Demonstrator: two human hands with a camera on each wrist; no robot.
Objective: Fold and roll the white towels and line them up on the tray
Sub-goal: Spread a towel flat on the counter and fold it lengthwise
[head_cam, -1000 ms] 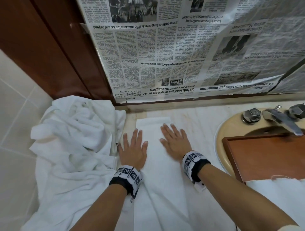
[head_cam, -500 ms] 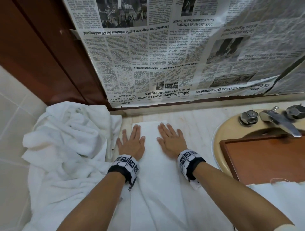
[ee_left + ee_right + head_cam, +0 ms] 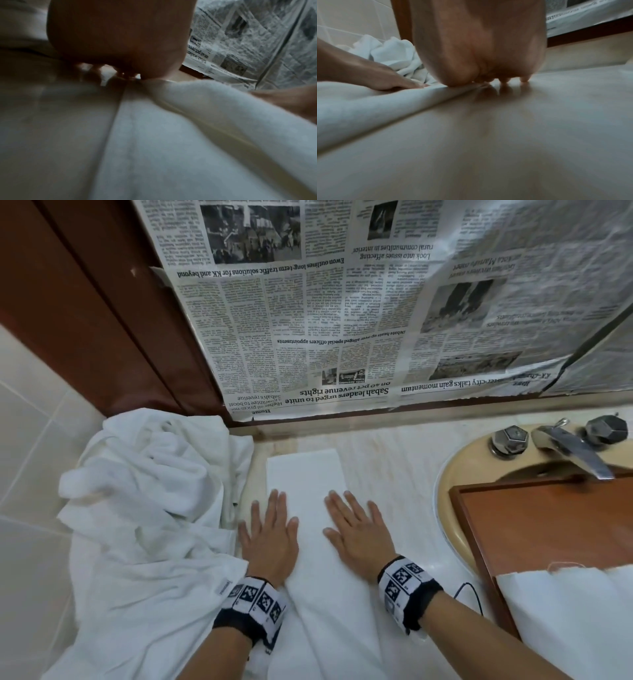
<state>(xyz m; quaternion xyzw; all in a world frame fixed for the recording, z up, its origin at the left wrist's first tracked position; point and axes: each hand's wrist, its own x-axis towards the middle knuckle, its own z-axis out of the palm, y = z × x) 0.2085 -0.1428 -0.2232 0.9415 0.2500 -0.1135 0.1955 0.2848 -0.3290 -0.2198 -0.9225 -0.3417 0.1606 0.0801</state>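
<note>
head view: folded towel (image 3: 308, 481) runs lengthwise toward newspaper (image 3: 342, 337), both flat hands pressing it.

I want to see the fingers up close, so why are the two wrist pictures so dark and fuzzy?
Left wrist view: dim and blurred, the left hand a dark shape close over the folded towel. Right wrist view: soft too, the right hand filling the top. Head view: bright and sharp, though its edges bend.
</note>
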